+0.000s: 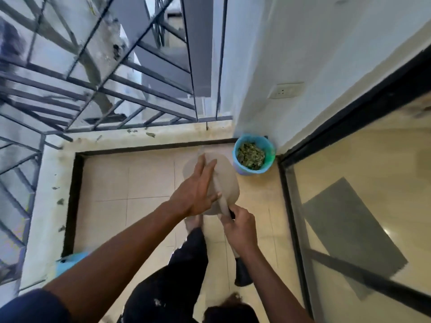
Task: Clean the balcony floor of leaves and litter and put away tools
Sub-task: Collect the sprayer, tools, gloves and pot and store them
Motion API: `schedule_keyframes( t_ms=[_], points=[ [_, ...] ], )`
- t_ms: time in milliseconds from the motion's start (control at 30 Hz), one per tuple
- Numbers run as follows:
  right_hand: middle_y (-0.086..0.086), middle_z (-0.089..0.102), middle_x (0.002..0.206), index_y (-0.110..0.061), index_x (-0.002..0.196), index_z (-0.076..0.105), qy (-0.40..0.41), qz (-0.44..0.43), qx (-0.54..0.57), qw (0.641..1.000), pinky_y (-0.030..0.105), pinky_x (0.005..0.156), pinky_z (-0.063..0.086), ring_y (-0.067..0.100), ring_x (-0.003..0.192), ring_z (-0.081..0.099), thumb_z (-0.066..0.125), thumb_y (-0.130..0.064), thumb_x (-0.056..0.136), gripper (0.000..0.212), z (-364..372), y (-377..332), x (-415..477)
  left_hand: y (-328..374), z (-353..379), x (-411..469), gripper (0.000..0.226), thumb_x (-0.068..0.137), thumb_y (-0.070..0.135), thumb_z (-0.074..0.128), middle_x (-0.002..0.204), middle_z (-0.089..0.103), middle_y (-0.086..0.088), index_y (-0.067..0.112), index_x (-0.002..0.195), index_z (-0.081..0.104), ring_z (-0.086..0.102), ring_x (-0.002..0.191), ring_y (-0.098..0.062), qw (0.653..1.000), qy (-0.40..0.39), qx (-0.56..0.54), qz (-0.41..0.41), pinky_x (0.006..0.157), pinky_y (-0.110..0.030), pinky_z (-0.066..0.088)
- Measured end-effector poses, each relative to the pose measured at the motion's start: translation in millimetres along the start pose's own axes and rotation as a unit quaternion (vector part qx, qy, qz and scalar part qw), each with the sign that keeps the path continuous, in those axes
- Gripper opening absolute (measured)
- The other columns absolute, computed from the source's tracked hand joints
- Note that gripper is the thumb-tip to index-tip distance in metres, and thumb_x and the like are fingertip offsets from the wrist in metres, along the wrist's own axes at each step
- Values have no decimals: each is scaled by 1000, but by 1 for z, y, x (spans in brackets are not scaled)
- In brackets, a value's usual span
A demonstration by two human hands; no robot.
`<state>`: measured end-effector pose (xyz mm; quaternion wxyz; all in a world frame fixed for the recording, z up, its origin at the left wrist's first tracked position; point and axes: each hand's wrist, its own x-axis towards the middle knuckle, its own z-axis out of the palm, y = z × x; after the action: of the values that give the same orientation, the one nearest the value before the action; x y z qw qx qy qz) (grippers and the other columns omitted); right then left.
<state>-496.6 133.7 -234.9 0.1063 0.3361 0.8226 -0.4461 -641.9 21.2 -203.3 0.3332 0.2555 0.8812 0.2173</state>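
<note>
A beige dustpan [227, 180] hangs above the tiled balcony floor [140, 183], just left of a blue bucket [268, 148] filled with green leaves [250, 155]. My right hand [240, 229] grips the dustpan's handle at its near end. My left hand [198, 190] lies flat with straight fingers on the dustpan's left side, along the handle ridge. The bucket stands in the corner by the white wall.
A dark metal railing [105, 94] runs along the far and left edges above a concrete ledge [140, 136] with a few leaf scraps. A glass sliding door [349, 206] with a black frame is on the right. A blue object [70, 262] sits at the left ledge.
</note>
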Motion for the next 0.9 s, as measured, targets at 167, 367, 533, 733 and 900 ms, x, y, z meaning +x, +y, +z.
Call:
schedule_keyframes(
  t_ms=[167,367,533,733,900],
  points=[
    [-9,62,65,-15,89,73,21,12,59,998,10,54,32,3,56,53,68,-28,99,17,58,5,94,-48,23,108,109,89,27,80,167,30,-9,23,166,2,42,146,-33,980,33,-166,-102,115,-41,42],
    [-4,76,86,-22,109,76,19,36,59,997,32,67,49,15,77,67,72,-42,91,27,122,67,203,-106,73,227,101,85,10,80,162,40,-8,37,163,21,52,138,-34,965,52,-230,-118,107,-51,52],
    [1,76,90,-20,116,73,9,34,46,998,39,69,53,24,82,68,70,-31,94,24,156,111,282,-147,113,308,90,84,8,79,158,42,-4,32,159,34,56,132,-31,970,27,-208,-121,107,-49,52],
    [6,77,91,-18,110,73,8,52,-13,999,37,69,51,32,86,69,68,-26,93,20,181,149,361,-175,142,381,93,86,4,78,163,37,0,31,161,32,38,145,-25,942,17,-285,-175,108,-37,41],
    [2,72,80,-18,99,70,26,34,-12,999,36,63,46,28,75,64,70,-27,91,12,191,158,380,-188,157,408,95,83,-2,77,161,38,2,35,159,34,59,126,-23,936,24,-304,-173,102,-38,54]
  ],
)
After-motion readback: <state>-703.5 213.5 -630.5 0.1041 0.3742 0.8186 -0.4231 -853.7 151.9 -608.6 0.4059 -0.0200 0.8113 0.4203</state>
